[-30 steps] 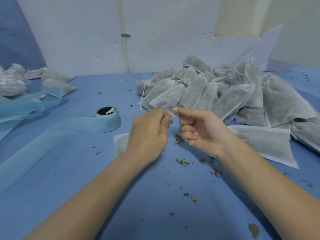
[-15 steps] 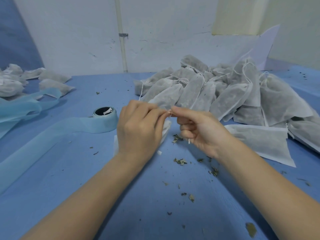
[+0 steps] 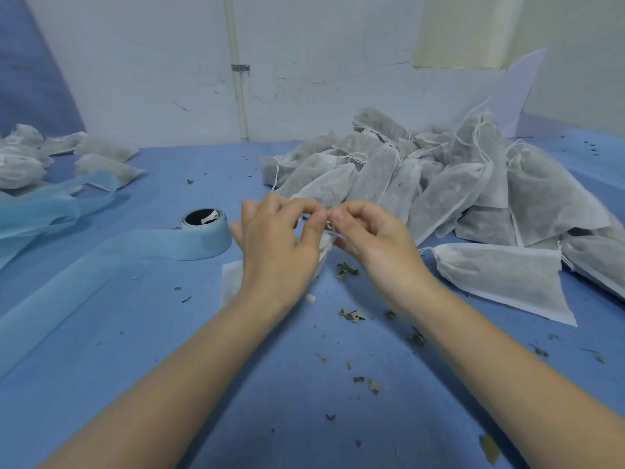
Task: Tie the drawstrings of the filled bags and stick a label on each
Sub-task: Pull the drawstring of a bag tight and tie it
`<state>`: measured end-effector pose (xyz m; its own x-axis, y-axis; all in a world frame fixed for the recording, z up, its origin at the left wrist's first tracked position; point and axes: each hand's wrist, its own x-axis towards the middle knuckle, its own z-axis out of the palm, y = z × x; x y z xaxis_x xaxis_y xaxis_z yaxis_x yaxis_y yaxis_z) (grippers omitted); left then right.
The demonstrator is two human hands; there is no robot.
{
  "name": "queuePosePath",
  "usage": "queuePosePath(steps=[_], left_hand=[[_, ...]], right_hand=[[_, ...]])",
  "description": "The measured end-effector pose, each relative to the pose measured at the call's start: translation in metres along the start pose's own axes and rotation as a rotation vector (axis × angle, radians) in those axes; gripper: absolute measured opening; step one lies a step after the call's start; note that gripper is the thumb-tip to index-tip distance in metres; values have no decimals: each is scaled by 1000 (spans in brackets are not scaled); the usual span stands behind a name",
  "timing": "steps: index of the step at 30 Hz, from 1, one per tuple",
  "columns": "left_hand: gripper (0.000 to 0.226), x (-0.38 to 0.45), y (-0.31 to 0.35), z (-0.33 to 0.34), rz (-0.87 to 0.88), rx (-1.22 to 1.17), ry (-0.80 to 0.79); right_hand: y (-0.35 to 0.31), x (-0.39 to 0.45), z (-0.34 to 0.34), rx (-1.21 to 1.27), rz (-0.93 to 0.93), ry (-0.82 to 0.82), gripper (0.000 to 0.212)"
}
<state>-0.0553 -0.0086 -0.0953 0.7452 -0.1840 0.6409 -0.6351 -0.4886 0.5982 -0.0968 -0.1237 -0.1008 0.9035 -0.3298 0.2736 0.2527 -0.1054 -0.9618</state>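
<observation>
Table cover (image 3: pixel 135 384): plain mid-blue, no pattern. Tape roll (image 3: pixel 206 236): pale sky-blue, black core w/ white scrap. Bag pile (image 3: pixel 439 184): white translucent fabric, grey-green fill showing thru; white strings. Leaf crumbs (image 3: pixel 351 314): dull green-brown. Wall (image 3: pixel 321 62): off-white w/ dark scuffs.
</observation>
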Motion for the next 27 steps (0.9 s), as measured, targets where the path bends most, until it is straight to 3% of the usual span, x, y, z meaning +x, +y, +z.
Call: queuePosePath(steps=[5, 12, 19, 24, 27], left_hand=[[10, 1, 0, -1, -71, -27, -24], [16, -2, 2, 3, -22, 73, 80], [17, 12, -7, -8, -71, 174, 116], [13, 9, -7, -2, -130, -52, -59], [34, 9, -8, 1, -363, -245, -245]], right_hand=[[1, -1, 9, -18, 7, 16, 11], [0, 1, 10, -113, -61, 130, 13], [-3, 4, 7, -112, -112, 126, 14], [-5, 9, 1, -104, -56, 241, 24], [-6, 15, -5, 25, 7, 349, 14]])
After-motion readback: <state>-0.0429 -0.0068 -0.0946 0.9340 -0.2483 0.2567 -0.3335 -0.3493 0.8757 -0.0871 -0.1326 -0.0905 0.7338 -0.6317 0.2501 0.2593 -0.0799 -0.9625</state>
